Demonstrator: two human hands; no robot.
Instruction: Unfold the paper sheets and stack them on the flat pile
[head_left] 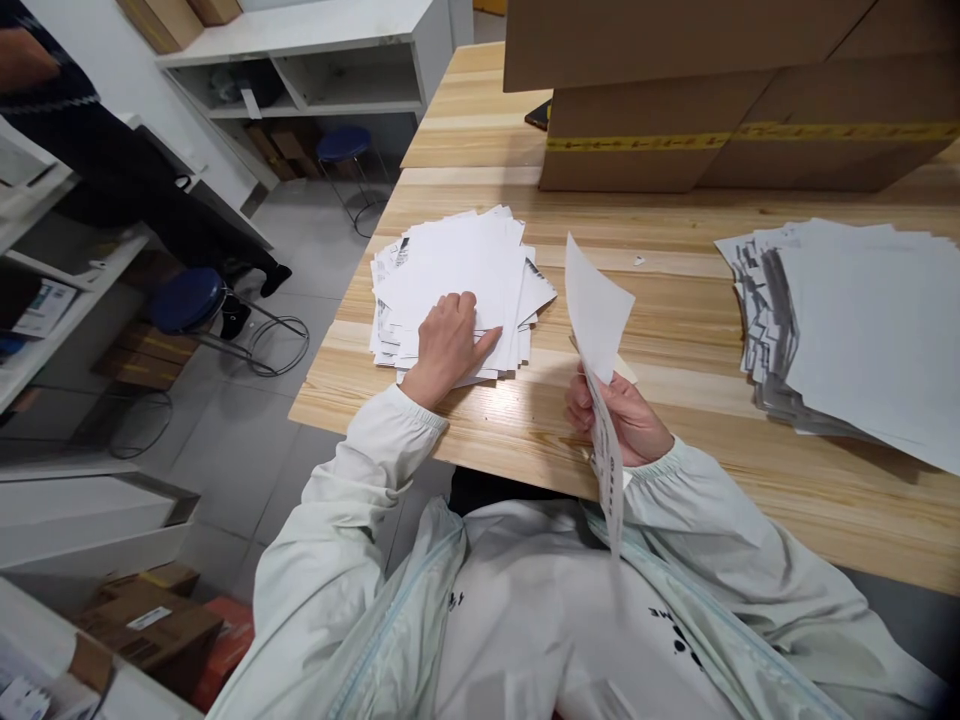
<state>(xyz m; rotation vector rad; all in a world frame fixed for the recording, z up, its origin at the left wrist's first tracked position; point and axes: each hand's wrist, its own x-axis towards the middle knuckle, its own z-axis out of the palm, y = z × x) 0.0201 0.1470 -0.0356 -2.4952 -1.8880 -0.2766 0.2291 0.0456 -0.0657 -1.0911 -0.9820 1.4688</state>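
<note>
Pale wooden planks make up the table (697, 330) I look down on from the head camera, with grey floor tiles and white shelving off at nine to eleven o'clock.

At the centre, my right hand (626, 415) is clamped on a sheet of paper (598, 320), fingers closed round its lower part. That sheet stands nearly on edge, its long axis running from about six o'clock, near my chest, up to twelve o'clock, the free top corner pointing away from me. Its upper part is plain white; the lower strip by my wrist carries dark print that I cannot read.

At ten o'clock of that sheet, my left hand (448, 340) lies flat on a loose stack of papers (457, 270), fingers together and the forefinger stretched toward three o'clock; it presses rather than grips. This stack is white on top, fanned untidily, with printed edges showing on its left side.

At three o'clock a second, larger stack of sheets (862, 330) lies spread out, grey printed edges stepped along its left.

At twelve to one o'clock sit two cardboard boxes (712, 100), flaps shut, yellow tape along the lower one, so I cannot tell what they contain.

Two blue stools (187, 298) stand on the floor at nine and eleven o'clock.
</note>
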